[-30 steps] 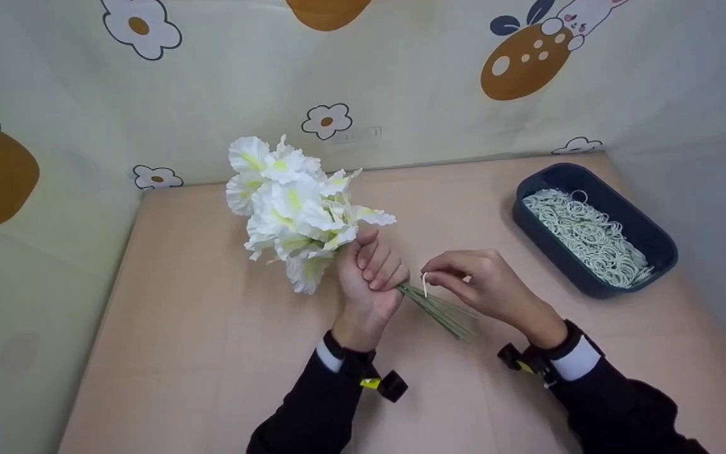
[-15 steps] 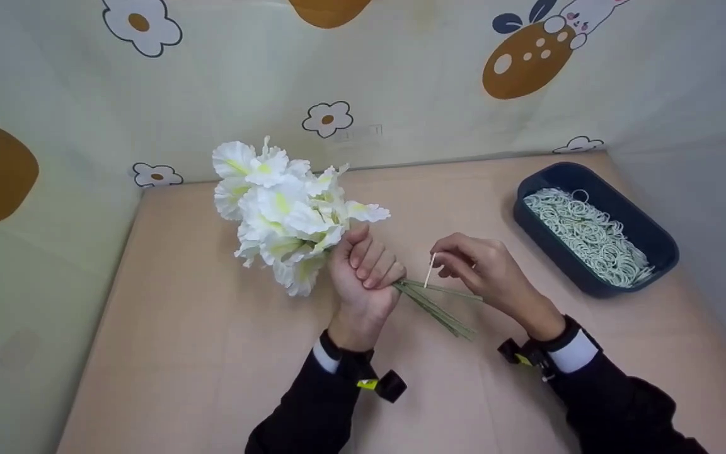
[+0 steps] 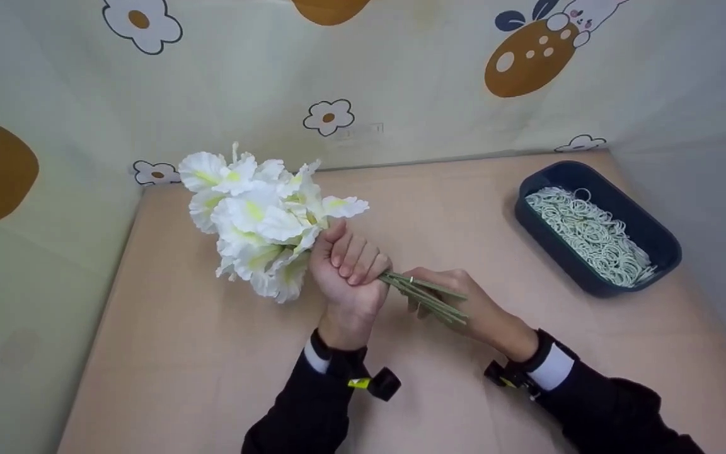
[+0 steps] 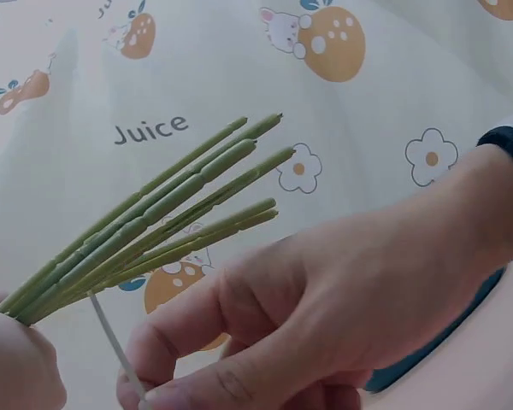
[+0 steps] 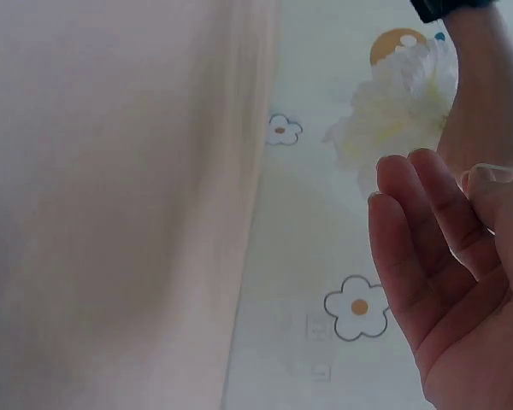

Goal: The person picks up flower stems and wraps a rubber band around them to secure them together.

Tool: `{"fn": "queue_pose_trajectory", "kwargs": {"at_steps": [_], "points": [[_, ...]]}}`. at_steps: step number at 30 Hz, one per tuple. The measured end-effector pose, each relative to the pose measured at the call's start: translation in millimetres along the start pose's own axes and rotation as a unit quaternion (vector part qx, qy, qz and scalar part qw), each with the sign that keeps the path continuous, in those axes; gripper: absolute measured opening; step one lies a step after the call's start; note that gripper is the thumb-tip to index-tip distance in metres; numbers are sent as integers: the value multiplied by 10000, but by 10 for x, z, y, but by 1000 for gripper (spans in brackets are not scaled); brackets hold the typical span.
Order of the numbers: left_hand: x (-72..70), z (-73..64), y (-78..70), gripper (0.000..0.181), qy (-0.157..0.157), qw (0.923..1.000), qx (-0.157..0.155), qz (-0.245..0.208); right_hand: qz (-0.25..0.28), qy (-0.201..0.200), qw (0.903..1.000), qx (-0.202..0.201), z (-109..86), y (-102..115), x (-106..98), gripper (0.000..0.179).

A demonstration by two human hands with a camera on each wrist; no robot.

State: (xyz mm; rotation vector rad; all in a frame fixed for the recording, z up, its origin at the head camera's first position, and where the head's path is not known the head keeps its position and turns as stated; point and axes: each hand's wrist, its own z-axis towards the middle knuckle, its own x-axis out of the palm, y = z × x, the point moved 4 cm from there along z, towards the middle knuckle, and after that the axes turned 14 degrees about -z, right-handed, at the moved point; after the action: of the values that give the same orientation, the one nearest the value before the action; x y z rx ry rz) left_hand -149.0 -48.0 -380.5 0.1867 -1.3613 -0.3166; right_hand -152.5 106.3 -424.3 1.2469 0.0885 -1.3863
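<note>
My left hand (image 3: 351,287) grips a bunch of white artificial flowers (image 3: 256,221) by the green stems (image 3: 429,296), just below the blooms. The blossoms point to the upper left; the cut ends fan out to the right. Beneath those ends, partly hidden by them in the head view, is my right hand (image 3: 486,315). In the left wrist view its thumb and forefinger pinch a thin white rubber band (image 4: 113,342), pulled taut from the lower side of the stems. The right wrist view shows the other fingers of this hand (image 5: 462,290) loosely bent, holding nothing.
A dark blue tub (image 3: 665,246) with a heap of white rubber bands (image 3: 590,236) stands at the right on the pinkish table (image 3: 212,378). Patterned cloth (image 3: 224,82) rises behind the table and along its sides.
My right hand has moved from above the stems down beneath them, pulling the rubber band along. The left hand has shifted the bouquet slightly left, and the stem ends have tilted up.
</note>
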Motion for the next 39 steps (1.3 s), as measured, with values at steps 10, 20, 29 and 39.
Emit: {"fn": "queue_pose_trajectory", "kwargs": {"at_steps": [10, 20, 29, 39], "points": [[42, 33, -141, 49, 568, 9978, 349, -47, 444, 783, 9959, 16, -98, 360, 273, 7], [33, 47, -178, 52, 846, 9951, 490, 131, 448, 641, 9965, -301, -171, 622, 267, 12], [31, 56, -150, 54, 1081, 9924, 462, 361, 795, 692, 9944, -120, -193, 733, 114, 14], [-9, 56, -96, 55, 954, 9911, 351, 858, 896, 437, 9946, 295, -178, 704, -237, 11]]}}
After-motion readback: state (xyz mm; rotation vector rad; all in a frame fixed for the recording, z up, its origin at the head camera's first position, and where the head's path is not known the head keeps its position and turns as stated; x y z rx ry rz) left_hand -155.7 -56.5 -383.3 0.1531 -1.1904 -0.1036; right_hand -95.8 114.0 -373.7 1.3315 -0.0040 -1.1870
